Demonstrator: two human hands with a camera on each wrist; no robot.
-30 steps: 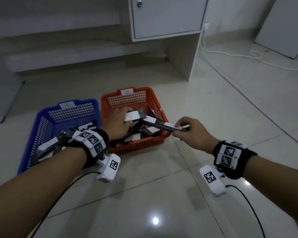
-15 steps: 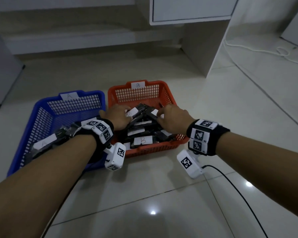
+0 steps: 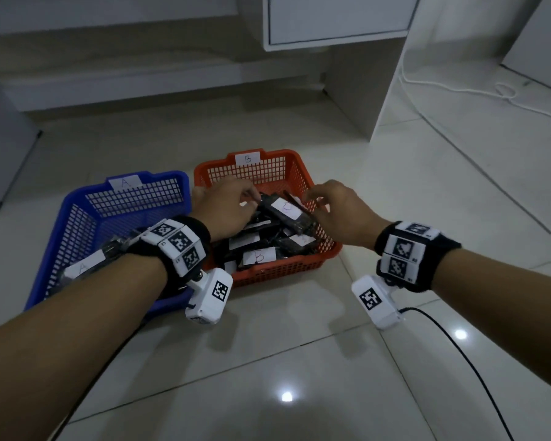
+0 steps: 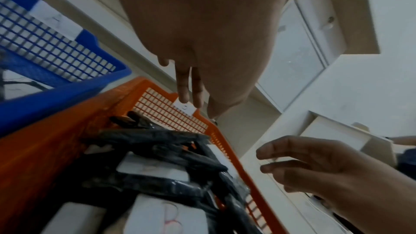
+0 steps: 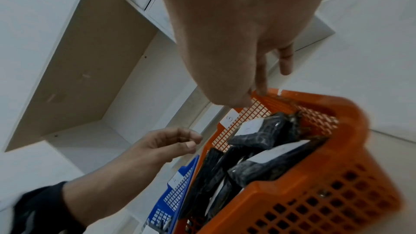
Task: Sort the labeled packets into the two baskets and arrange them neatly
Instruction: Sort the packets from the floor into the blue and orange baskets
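The orange basket [image 3: 295, 268], tagged B, holds a loose pile of several black packets with white labels. One packet [image 3: 287, 212] lies slanted on top and another shows a B label [image 3: 259, 256]. Both hands hover just over this pile. My left hand [image 3: 249, 198] is at its left, fingers out straight and holding nothing [image 4: 190, 93]. My right hand [image 3: 315, 202] is at its right, fingers loosely bent and holding nothing [image 4: 292, 165]. The blue basket [image 3: 77, 224], tagged A, stands to the left with A-labelled packets [image 3: 84, 267], partly hidden by my left forearm.
Both baskets stand side by side on a pale tiled floor [image 3: 299, 361]. A white cabinet [image 3: 334, 20] and its side panel [image 3: 353, 100] rise just behind them. A white cable [image 3: 452, 87] lies at the far right. A black cable [image 3: 465, 364] trails from my right wrist.
My right hand carried a packet from the basket's right side into the orange basket and let it go. Both hands now hover over the pile, holding nothing. The view moved closer.
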